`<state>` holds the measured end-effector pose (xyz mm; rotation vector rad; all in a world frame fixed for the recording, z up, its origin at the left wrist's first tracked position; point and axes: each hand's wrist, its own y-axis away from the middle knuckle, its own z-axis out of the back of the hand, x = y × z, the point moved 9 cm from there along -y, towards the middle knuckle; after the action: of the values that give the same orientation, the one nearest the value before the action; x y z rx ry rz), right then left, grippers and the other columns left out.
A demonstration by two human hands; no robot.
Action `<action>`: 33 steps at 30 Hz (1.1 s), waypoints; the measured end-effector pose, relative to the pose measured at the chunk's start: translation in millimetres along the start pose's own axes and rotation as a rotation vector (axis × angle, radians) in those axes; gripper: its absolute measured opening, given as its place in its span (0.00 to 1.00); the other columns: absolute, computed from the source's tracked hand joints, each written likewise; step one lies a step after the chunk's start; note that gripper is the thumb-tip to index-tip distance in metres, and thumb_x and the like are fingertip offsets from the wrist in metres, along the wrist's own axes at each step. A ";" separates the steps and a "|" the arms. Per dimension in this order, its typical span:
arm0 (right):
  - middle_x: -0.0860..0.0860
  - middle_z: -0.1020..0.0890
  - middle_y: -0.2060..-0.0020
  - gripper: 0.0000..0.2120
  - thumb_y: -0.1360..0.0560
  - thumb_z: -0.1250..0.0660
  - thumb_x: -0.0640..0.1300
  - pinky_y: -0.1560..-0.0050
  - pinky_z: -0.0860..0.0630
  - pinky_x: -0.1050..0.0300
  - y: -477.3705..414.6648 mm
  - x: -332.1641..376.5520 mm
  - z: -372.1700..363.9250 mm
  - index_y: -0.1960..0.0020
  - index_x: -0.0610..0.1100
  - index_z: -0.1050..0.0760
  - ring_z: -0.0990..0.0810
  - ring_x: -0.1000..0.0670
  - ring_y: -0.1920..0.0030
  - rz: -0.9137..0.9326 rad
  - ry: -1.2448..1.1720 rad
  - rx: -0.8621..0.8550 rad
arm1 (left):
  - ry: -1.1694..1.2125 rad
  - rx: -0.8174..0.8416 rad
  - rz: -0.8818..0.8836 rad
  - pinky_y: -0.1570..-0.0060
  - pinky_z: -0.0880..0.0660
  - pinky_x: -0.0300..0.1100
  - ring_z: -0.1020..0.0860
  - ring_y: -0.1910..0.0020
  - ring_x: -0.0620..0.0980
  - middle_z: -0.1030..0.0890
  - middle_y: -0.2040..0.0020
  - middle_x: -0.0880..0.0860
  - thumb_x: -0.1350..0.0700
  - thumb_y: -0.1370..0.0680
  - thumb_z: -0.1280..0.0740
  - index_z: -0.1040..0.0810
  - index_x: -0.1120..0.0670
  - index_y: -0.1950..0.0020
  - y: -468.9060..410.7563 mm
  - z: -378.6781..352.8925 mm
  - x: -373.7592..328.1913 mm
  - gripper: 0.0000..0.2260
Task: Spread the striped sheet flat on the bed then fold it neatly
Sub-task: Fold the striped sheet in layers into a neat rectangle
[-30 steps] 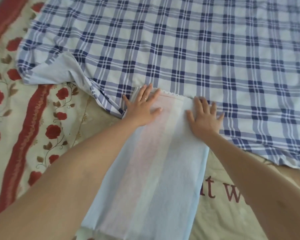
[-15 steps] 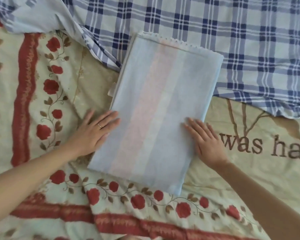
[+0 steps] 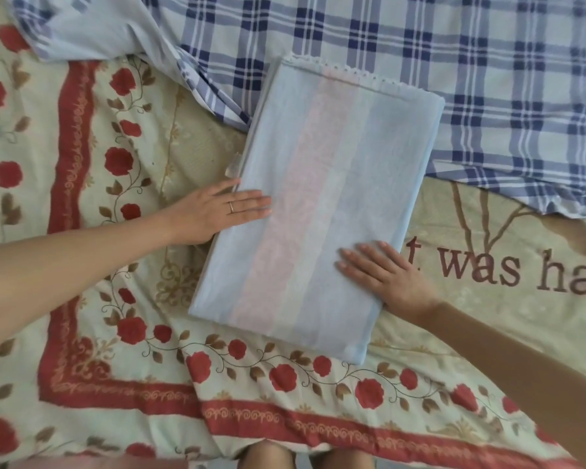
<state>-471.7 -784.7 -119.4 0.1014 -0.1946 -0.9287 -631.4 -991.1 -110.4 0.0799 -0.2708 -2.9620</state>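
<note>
Flatly atop folded striped sheet (image 3: 318, 157): left hand (image 3: 217, 211), right hand (image 3: 389, 279), fingers straight.

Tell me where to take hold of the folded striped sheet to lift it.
Probably its two long edges, sliding under from each side: the striped sheet lies flat, a layered rectangle, with the left hand and right hand resting at those edges.

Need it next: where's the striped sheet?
Head view, centre: the sheet lies on the floral cover, far end overlapping the plaid cloth, left hand and right hand on it.
</note>
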 end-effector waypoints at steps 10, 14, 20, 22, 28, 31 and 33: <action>0.58 0.16 0.58 0.15 0.36 0.24 0.54 0.39 0.24 0.52 15.4 -108.3 28.7 0.53 0.50 0.21 0.18 0.56 0.55 -0.749 -1.323 0.201 | 0.788 0.155 0.415 0.50 0.26 0.45 0.20 0.55 0.41 0.16 0.52 0.52 0.55 0.26 0.30 0.16 0.52 0.50 -29.2 51.5 64.3 0.06; 0.51 0.15 0.56 0.25 0.34 0.30 0.50 0.58 0.21 0.56 3.4 -151.4 25.7 0.40 0.41 0.27 0.17 0.52 0.56 -1.064 -1.968 -0.246 | 1.323 -0.154 1.022 0.60 0.29 0.30 0.24 0.61 0.42 0.21 0.61 0.47 0.49 0.21 0.36 0.21 0.55 0.52 -58.6 50.4 114.4 0.10; 0.49 0.21 0.41 0.52 0.55 0.30 0.78 0.39 0.26 0.49 -5.4 -162.1 20.8 0.41 0.46 0.26 0.21 0.48 0.43 -1.350 -1.710 -0.443 | 1.690 -0.319 1.240 0.34 0.33 0.48 0.26 0.38 0.50 0.24 0.35 0.51 0.25 0.38 0.36 0.25 0.51 0.37 -64.9 5.3 107.5 0.39; 0.51 0.25 0.38 0.53 0.48 0.29 0.75 0.38 0.28 0.51 -1.9 -155.6 28.0 0.32 0.46 0.33 0.25 0.50 0.40 -1.332 -1.609 -0.504 | 1.607 -0.264 1.160 0.33 0.34 0.48 0.27 0.37 0.48 0.26 0.35 0.48 0.26 0.39 0.33 0.30 0.52 0.30 -61.4 10.9 96.0 0.44; 0.51 0.19 0.49 0.18 0.29 0.26 0.48 0.53 0.20 0.56 16.6 -134.2 56.0 0.41 0.48 0.27 0.18 0.50 0.50 -1.279 -1.429 -0.654 | 1.363 -0.497 1.133 0.68 0.28 0.26 0.22 0.65 0.33 0.21 0.58 0.43 0.53 0.26 0.29 0.24 0.47 0.54 -32.7 69.6 47.5 0.05; 0.54 0.18 0.52 0.14 0.29 0.26 0.47 0.59 0.22 0.65 37.0 -101.7 65.6 0.46 0.54 0.26 0.18 0.58 0.55 -1.199 -1.474 -0.594 | 1.448 -0.605 1.236 0.69 0.27 0.27 0.21 0.66 0.33 0.19 0.63 0.44 0.55 0.26 0.28 0.22 0.51 0.55 18.8 72.7 -11.8 0.04; 0.56 0.18 0.53 0.14 0.31 0.25 0.50 0.60 0.22 0.66 49.7 -68.8 50.1 0.48 0.56 0.26 0.18 0.60 0.58 -1.204 -1.489 -0.444 | 1.469 -0.517 1.318 0.69 0.26 0.33 0.22 0.69 0.40 0.20 0.68 0.47 0.44 0.32 0.27 0.23 0.54 0.60 53.9 52.9 -59.9 0.14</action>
<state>-483.4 -699.9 -70.4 -1.0371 -1.3942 -2.0767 -567.4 -1023.9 -46.2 1.2601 0.4612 -1.0818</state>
